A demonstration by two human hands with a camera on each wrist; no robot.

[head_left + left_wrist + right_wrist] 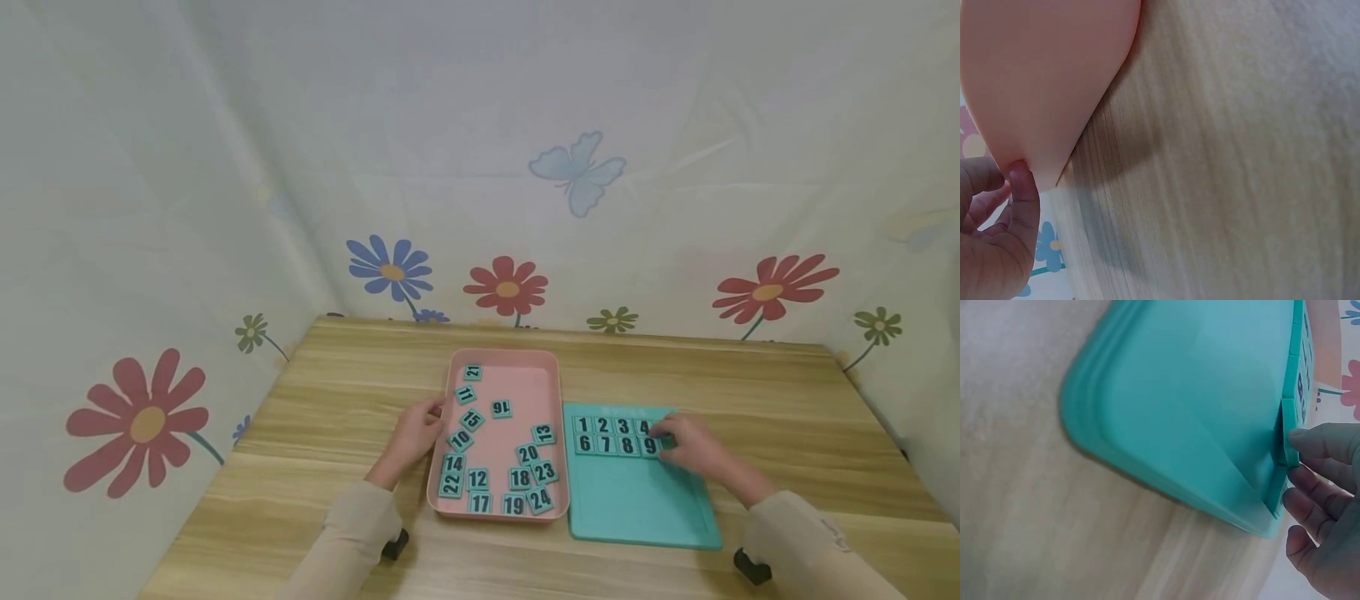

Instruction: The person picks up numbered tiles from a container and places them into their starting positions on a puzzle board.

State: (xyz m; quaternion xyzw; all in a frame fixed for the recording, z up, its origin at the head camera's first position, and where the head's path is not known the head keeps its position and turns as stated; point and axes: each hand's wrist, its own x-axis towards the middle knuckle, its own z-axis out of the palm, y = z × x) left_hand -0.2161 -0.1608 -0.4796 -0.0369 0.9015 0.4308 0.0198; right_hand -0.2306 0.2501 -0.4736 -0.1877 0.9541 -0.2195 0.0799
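Right grip (688, 450) pinches tilted tile (1290, 439) in teal board (637, 504); left grip (412, 435) pinches pink tray (528, 382) (loose numbered tiles (501, 408) inside).

The head view looks forward and down from above and behind the left hand (411, 435) and right hand (696, 452), taking in the bench (382, 354) and the flowered backdrop (450, 167) beyond. Each wrist view sits close — the left facing the pink tray (1047, 81) at that hand's fingertips, the right facing the turquoise board (1191, 394) beside its hand. Head and left wrist share the tray — head and right wrist, the board.
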